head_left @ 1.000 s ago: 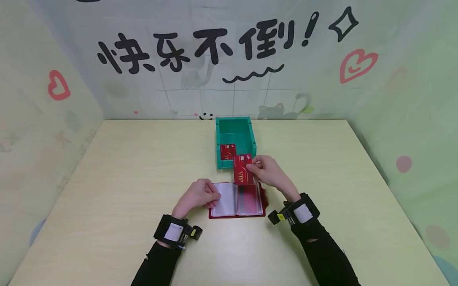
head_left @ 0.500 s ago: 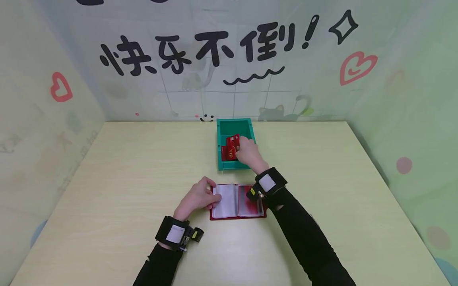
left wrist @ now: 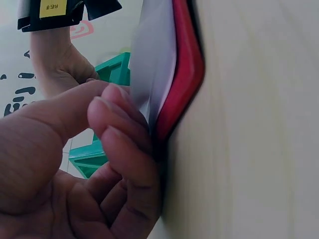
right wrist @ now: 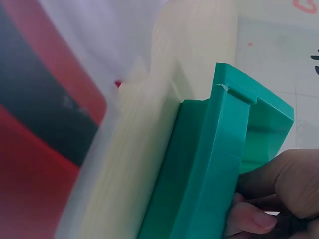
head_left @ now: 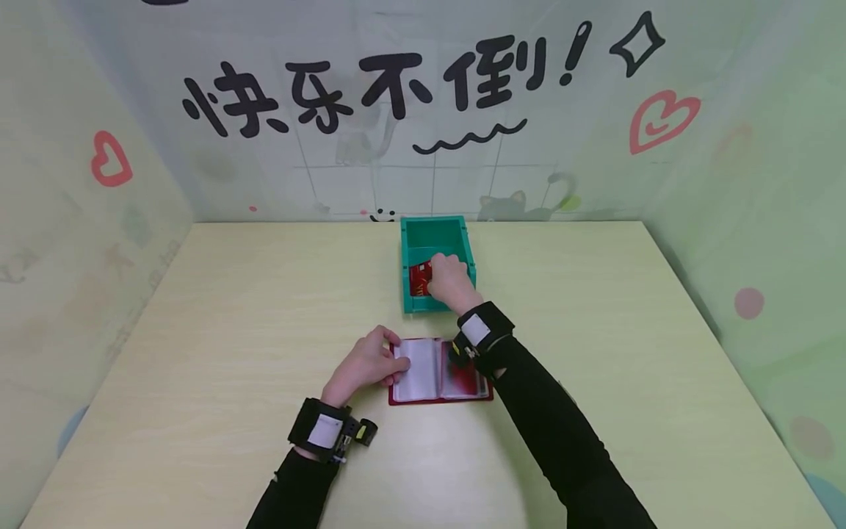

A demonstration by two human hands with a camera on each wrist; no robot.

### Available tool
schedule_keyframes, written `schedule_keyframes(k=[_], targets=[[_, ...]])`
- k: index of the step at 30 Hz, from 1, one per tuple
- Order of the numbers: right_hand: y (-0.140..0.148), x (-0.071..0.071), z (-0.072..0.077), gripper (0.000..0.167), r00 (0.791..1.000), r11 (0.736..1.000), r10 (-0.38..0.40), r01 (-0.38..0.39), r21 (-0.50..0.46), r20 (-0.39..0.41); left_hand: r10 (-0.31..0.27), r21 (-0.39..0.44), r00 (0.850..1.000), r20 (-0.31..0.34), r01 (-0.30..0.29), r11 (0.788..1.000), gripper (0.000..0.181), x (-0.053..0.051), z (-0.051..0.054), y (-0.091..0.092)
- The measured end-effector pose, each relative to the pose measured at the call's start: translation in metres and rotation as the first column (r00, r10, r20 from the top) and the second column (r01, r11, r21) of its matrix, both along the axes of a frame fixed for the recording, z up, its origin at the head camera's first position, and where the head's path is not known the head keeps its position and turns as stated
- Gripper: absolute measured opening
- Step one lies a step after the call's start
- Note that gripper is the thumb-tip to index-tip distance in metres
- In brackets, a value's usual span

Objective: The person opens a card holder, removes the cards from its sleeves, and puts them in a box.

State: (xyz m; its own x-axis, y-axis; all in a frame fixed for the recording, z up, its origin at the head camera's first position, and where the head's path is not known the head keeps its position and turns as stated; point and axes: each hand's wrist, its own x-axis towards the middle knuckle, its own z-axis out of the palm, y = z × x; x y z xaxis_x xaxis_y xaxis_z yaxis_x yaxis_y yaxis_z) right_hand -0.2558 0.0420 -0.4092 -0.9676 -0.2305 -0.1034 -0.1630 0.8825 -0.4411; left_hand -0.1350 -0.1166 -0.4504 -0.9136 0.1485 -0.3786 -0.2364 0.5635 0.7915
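Left hand point(head_left: 366, 361): a light, steady hold should serve best, so the thin page doesn't crease; my thumb and curled fingers are clamped on the left edge of the booklet point(head_left: 416, 373), forearm coming in from the near left.
Booklet: spread flat on the tabletop point(head_left: 264, 308), midway between its side edges, on my side of the green bin point(head_left: 405, 250); red shows through the right-hand page.
Red card point(head_left: 418, 281): in the bin's near half, beside its left wall, partly hidden by my fingers; tipping one edge first would probably lift it cleanly.
Bin: by the tabletop's far edge, about midway between the far corners; leaning on its wall might slide it.
Right hand point(head_left: 452, 281): wrist above the booklet's right-hand page, knuckles up, fingers bent down into the bin; I cannot tell whether they are apart, together or clamped on a card.
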Motion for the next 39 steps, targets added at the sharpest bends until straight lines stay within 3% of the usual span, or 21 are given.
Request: schedule_keyframes(k=[6,10,13,15,18,21,25,27,30,33,39], targets=[[0.003,0.009,0.009,0.010,0.999,0.999,0.035,-0.035,0.020,-0.031,-0.008,-0.018,0.999,-0.038,0.007,1.000,0.049,0.001,-0.001,0.000],[0.017,0.028,0.018,0.017,0.993,0.994,0.084,-0.090,-0.068,-0.088,-0.013,-0.059,0.997,-0.076,0.008,0.998,0.052,0.002,0.000,0.003],[0.037,0.046,0.022,0.025,0.989,0.977,0.108,-0.125,-0.175,-0.102,-0.050,-0.094,0.985,-0.166,0.034,0.995,0.043,0.003,0.003,0.009],[0.053,0.056,0.021,0.025,0.990,0.959,0.117,-0.134,-0.249,-0.081,-0.102,-0.127,0.960,-0.261,0.071,0.989,0.037,0.005,0.005,0.015],[0.074,0.067,0.012,0.026,0.991,0.913,0.135,-0.118,-0.390,0.016,-0.206,-0.200,0.901,-0.382,0.137,0.970,0.034,0.008,0.008,0.023],[0.089,0.076,-0.003,0.027,0.980,0.858,0.158,-0.075,-0.509,0.121,-0.309,-0.236,0.854,-0.419,0.226,0.945,0.041,0.013,0.008,0.031],[0.100,0.086,-0.020,0.026,0.974,0.814,0.135,-0.004,-0.580,0.182,-0.407,-0.268,0.826,-0.390,0.321,0.908,0.070,0.018,0.008,0.038],[0.103,0.089,-0.025,0.026,0.981,0.815,0.106,0.008,-0.579,0.163,-0.444,-0.306,0.809,-0.384,0.342,0.888,0.086,0.021,0.007,0.041],[0.106,0.092,-0.031,0.024,0.991,0.829,0.083,-0.011,-0.558,0.103,-0.471,-0.366,0.789,-0.394,0.336,0.868,0.097,0.022,0.005,0.046],[0.110,0.095,-0.038,0.023,0.992,0.831,0.099,-0.041,-0.554,0.075,-0.464,-0.380,0.791,-0.398,0.318,0.868,0.096,0.022,0.005,0.049],[0.119,0.095,-0.056,0.020,0.990,0.787,0.130,-0.064,-0.614,0.063,-0.431,-0.336,0.820,-0.376,0.312,0.888,0.095,0.020,0.006,0.048]])
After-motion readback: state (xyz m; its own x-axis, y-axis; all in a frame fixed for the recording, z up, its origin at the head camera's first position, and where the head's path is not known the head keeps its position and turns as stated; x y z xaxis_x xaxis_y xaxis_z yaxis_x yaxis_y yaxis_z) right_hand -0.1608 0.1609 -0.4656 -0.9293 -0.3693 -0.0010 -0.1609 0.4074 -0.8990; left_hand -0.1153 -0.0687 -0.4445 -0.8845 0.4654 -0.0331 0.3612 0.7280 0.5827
